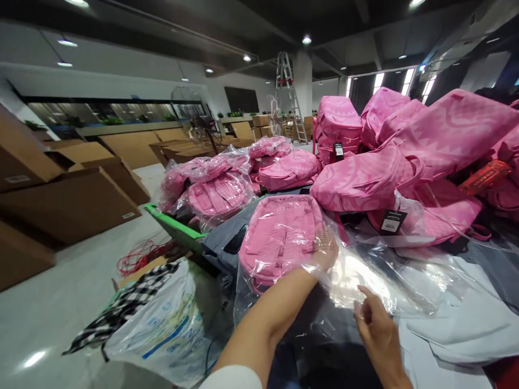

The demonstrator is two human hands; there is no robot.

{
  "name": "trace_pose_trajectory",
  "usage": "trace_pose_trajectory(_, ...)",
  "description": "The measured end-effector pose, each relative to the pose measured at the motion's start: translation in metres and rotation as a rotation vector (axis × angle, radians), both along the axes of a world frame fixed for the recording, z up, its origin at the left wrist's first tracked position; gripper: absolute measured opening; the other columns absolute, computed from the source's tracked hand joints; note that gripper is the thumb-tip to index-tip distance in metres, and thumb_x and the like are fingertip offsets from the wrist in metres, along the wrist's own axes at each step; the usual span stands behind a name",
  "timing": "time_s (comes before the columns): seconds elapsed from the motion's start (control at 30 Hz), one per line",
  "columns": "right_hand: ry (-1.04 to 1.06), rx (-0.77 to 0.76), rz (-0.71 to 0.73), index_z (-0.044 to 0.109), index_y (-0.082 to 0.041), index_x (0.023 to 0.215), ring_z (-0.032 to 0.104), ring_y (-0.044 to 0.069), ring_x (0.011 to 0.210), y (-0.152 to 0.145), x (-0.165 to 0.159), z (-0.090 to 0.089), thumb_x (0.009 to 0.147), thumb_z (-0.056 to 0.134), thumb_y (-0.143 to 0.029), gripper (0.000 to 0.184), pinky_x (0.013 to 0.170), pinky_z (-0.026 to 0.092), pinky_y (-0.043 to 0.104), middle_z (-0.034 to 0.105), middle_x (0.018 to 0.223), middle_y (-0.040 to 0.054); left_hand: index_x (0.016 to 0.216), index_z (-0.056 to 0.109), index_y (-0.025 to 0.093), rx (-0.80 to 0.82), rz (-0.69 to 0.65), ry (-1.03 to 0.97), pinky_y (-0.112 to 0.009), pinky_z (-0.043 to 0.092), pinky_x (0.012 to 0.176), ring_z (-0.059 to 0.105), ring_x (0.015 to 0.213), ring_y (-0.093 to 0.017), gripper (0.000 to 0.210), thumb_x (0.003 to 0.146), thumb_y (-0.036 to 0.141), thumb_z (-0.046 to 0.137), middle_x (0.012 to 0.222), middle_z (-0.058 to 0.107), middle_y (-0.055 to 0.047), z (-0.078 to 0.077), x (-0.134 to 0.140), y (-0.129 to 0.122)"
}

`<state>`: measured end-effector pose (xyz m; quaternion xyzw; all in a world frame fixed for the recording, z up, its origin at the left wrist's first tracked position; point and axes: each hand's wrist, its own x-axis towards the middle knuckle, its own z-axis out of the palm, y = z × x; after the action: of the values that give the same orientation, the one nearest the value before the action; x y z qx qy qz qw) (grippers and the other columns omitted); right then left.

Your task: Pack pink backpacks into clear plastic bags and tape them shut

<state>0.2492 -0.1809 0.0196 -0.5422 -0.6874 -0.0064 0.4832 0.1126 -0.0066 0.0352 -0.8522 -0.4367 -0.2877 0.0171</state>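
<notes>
A pink backpack (279, 229) lies in a clear plastic bag (242, 292) on the dark-covered surface in front of me. My left hand (325, 247) reaches across to the backpack's right edge. Clear film covers its fingers, which look stretched out along the pink fabric. To the right, my right hand (377, 324) hovers near flat clear plastic bags (365, 275). Its fingers are loosely bent and apart, with nothing seen in them.
Unwrapped pink backpacks (365, 181) with black tags are heaped at right; bagged ones (221, 194) lie behind left, by a green edge (174, 222). White sheets (466, 329) spread at right. A white sack (162, 329) and cardboard boxes (68, 200) stand left.
</notes>
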Motion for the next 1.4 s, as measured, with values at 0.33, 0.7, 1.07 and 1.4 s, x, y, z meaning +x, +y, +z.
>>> trace_pose_trajectory(0.33, 0.277, -0.309, -0.139, 0.061, -0.025, 0.089, 0.068, 0.023, 0.063, -0.048, 0.024, -0.067, 0.094, 0.053, -0.069, 0.044, 0.055, 0.056, 0.033, 0.068, 0.077, 0.0045, 0.131, 0.067, 0.023, 0.41, 0.059, 0.055, -0.039, 0.041, 0.116, 0.061, 0.125, -0.023, 0.034, 0.099, 0.023, 0.056, 0.13, 0.071, -0.008, -0.059, -0.116, -0.214)
trace_pose_trajectory(0.7, 0.473, -0.55, -0.255, 0.055, -0.025, 0.082, 0.069, 0.025, 0.063, -0.048, 0.029, -0.034, 0.069, 0.064, -0.077, 0.055, 0.05, 0.051, 0.031, 0.068, 0.07, 0.0035, 0.155, 0.042, 0.032, 0.604, 0.487, -0.068, -0.034, 0.054, 0.078, 0.063, 0.077, -0.019, 0.081, 0.085, 0.014, 0.079, 0.086, 0.062, -0.002, -0.048, -0.228, -0.262)
trace_pose_trajectory(1.07, 0.867, -0.795, -0.057, 0.053, -0.024, 0.088, 0.073, 0.026, 0.071, -0.06, 0.039, -0.015, 0.065, 0.082, -0.067, 0.057, 0.063, 0.063, 0.038, 0.067, 0.077, 0.0015, 0.116, 0.072, 0.023, -0.518, 0.988, -0.864, -0.048, 0.057, 0.098, 0.072, 0.11, -0.036, 0.065, 0.085, 0.075, 0.047, 0.107, 0.079, -0.009, -0.138, -0.263, -0.291)
trace_pose_trajectory(1.4, 0.495, -0.896, -0.194, 0.065, -0.021, 0.086, 0.071, 0.031, 0.081, -0.015, 0.061, 0.012, 0.066, 0.062, -0.078, 0.06, 0.065, 0.059, 0.043, 0.073, 0.086, 0.0114, 0.105, 0.072, 0.019, -0.924, 0.745, -1.297, -0.038, 0.059, 0.084, 0.073, 0.103, -0.03, 0.079, 0.063, 0.086, 0.067, 0.108, 0.078, -0.013, -0.087, -0.275, -0.255)
